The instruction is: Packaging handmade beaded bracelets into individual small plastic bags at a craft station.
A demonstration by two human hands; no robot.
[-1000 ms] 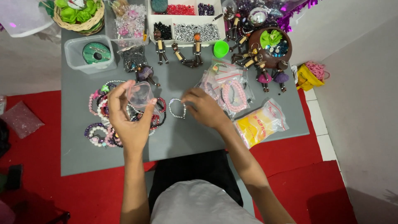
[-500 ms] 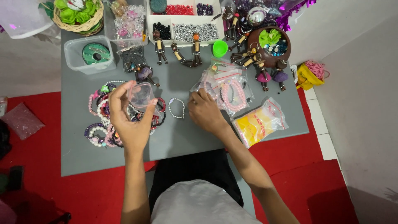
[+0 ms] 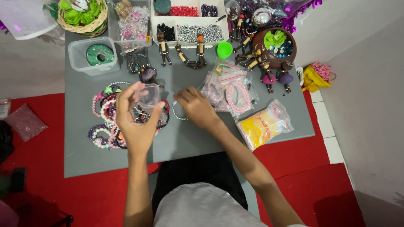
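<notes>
My left hand (image 3: 134, 117) is raised over the grey board (image 3: 84, 155) and grips a small clear plastic bag (image 3: 148, 96) between thumb and fingers. My right hand (image 3: 195, 107) rests palm down on the board, its fingertips on a silver bead bracelet (image 3: 176, 116) that lies flat. A pile of several beaded bracelets (image 3: 107, 120), pink, purple and white, lies to the left, partly hidden behind my left hand.
Clear bags holding pink bracelets (image 3: 233, 90) and a yellow packet (image 3: 263, 125) lie to the right. At the back stand a white bead tray (image 3: 189, 21), wooden bead dolls (image 3: 185, 52), a clear tub with a green spool (image 3: 90, 54), a basket (image 3: 80, 14) and a brown bowl (image 3: 275, 48).
My right hand has slid left across the board from the bagged bracelets onto the silver bracelet. My left hand has kept the clear bag raised, shifting only slightly.
</notes>
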